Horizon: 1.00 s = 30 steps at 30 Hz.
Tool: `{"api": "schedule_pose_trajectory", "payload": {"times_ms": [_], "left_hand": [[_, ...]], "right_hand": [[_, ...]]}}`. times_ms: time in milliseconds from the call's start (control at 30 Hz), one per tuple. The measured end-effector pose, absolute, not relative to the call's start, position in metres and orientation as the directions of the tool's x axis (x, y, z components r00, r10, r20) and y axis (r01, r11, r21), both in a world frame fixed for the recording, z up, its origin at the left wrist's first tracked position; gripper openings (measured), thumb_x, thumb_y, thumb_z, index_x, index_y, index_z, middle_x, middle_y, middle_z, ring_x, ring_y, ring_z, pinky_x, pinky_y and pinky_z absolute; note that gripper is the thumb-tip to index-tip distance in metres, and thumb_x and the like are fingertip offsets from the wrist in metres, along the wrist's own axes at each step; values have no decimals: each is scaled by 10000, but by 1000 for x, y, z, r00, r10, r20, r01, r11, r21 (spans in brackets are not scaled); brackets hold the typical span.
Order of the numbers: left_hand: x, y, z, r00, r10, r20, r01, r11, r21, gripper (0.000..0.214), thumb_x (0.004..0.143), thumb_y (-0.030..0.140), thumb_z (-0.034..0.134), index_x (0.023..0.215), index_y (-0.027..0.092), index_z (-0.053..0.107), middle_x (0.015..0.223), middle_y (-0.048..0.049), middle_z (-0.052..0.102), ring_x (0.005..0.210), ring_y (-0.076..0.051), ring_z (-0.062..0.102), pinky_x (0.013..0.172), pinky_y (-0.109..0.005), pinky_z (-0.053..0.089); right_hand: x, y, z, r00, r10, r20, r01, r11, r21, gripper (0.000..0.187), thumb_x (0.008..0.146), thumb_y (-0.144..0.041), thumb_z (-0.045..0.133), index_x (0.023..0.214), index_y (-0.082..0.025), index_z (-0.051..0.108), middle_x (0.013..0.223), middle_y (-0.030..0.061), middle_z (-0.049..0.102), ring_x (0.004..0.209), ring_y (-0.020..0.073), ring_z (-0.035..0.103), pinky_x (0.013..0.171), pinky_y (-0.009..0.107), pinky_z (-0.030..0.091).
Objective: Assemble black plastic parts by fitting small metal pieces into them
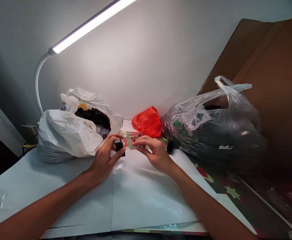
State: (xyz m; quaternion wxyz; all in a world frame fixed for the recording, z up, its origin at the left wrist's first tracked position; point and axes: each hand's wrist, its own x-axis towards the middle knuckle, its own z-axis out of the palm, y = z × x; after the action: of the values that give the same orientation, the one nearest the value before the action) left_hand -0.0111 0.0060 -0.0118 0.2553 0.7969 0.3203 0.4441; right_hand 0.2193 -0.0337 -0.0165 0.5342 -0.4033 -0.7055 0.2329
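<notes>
My left hand (107, 156) grips a small black block-like piece (119, 145) with a pale face at its top, held between thumb and fingers above the white sheet. To its right, my right hand (156, 153) has its thumb and fingertips drawn close together; anything between them is too small to make out. Just beyond these fingertips lies a heap of tiny metallic parts (135, 137) on red-and-green patterned paper (128, 143). The two hands are apart, facing each other.
A white plastic bag (68, 130) of black pieces stands at left. Behind the hands sits a red bag (148, 121). A large clear bag (211, 133) with dark contents bulges at right, before a cardboard sheet (271, 63). A lit lamp (93, 26) hangs above the white sheet (148, 196).
</notes>
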Motion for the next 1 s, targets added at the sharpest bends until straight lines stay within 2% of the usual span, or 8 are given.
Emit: {"api": "schedule_pose_trajectory", "payload": {"times_ms": [100, 167, 267, 367, 533, 633, 767, 1000], "left_hand": [[-11, 8, -14, 396, 771, 499, 346, -629, 697, 207, 987, 419, 665, 1068, 235, 618, 832, 30, 720, 640, -118, 615, 633, -239, 507], [-10, 7, -14, 377, 766, 520, 408, -642, 650, 185, 960, 403, 699, 1024, 240, 637, 734, 59, 693, 607, -118, 591, 597, -227, 458], [-10, 5, -12, 415, 741, 528, 453, -671, 586, 184, 979, 397, 670, 1069, 238, 692, 762, 42, 730, 651, -139, 647, 625, -241, 479], [-9, 4, -12, 481, 726, 492, 463, -687, 561, 227, 1013, 376, 621, 1160, 230, 712, 862, 13, 787, 715, -160, 703, 671, -260, 517], [-9, 6, -18, 559, 667, 493, 418, -740, 527, 181, 968, 258, 677, 1127, 241, 762, 1019, -8, 829, 836, -173, 762, 706, -251, 550], [-10, 7, -22, 569, 631, 528, 406, -773, 488, 244, 939, 193, 695, 1156, 256, 784, 1074, -13, 837, 884, -183, 779, 730, -255, 568], [-12, 8, -25, 587, 580, 564, 417, -815, 403, 407, 905, 115, 699, 1268, 281, 776, 1047, -5, 832, 867, -176, 772, 746, -257, 575], [-13, 5, -26, 613, 550, 567, 437, -834, 337, 353, 919, 115, 713, 1237, 242, 797, 946, 2, 812, 777, -151, 750, 692, -232, 545]], "right_hand": [[219, -35, -17, -59, 833, 550, 266, 544, -796, 170, 931, -420, 794, 994, -270, 842, 990, 53, 823, 896, 220, 741, 828, 393, 620], [218, -37, -16, -21, 849, 527, 218, 518, -827, 200, 892, -453, 836, 957, -264, 838, 963, 48, 832, 887, 228, 764, 865, 420, 651], [214, -39, -14, 13, 869, 494, 151, 487, -860, 258, 842, -490, 877, 920, -247, 833, 919, 44, 830, 852, 231, 784, 845, 424, 686], [210, -42, -14, 35, 873, 487, 141, 478, -867, 268, 834, -487, 886, 902, -236, 822, 851, 31, 812, 743, 206, 767, 739, 386, 694], [206, -44, -18, 51, 812, 582, 279, 548, -789, 167, 876, -404, 862, 904, -247, 813, 858, 21, 818, 751, 195, 764, 741, 360, 682], [207, -43, -22, 25, 790, 613, 357, 566, -743, 140, 898, -378, 845, 924, -243, 814, 879, 30, 827, 764, 200, 770, 749, 360, 675], [208, -42, -28, 4, 766, 643, 427, 580, -694, 93, 922, -318, 825, 955, -233, 807, 875, 34, 825, 741, 197, 763, 730, 349, 657], [205, -43, -30, -33, 724, 689, 491, 612, -620, 41, 928, -246, 812, 928, -213, 787, 823, 29, 796, 688, 173, 715, 673, 309, 615]]}}
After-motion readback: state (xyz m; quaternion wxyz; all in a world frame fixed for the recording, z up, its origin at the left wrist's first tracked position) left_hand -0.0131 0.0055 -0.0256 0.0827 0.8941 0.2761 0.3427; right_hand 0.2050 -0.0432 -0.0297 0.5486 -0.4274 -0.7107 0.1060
